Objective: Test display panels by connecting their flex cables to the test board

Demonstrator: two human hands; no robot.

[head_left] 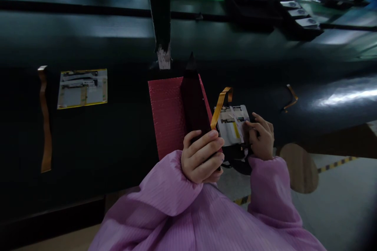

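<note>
My left hand (203, 157) is closed, its fingers wrapped over the lower end of a long dark flat piece (193, 106) whose exact kind I cannot make out. Behind that piece lies a red pad (166, 113). An orange ribbon cable (218, 108) arches from beside my left fingertips to a small silver-white display panel (231, 129) with a yellow strip on its back. My right hand (262, 135) has bent fingers, with the tips pinching the panel's right edge. The left fingertips are close to the panel's left side; whether they touch it is hidden.
On the dark bench lie another ribbon cable (45, 121), a yellow-edged panel (84, 88) and a short cable (291, 98). A dark post (159, 11) stands ahead. Black trays (247, 8) sit at the back right. A round wooden stool (299, 168) stands beyond the bench edge.
</note>
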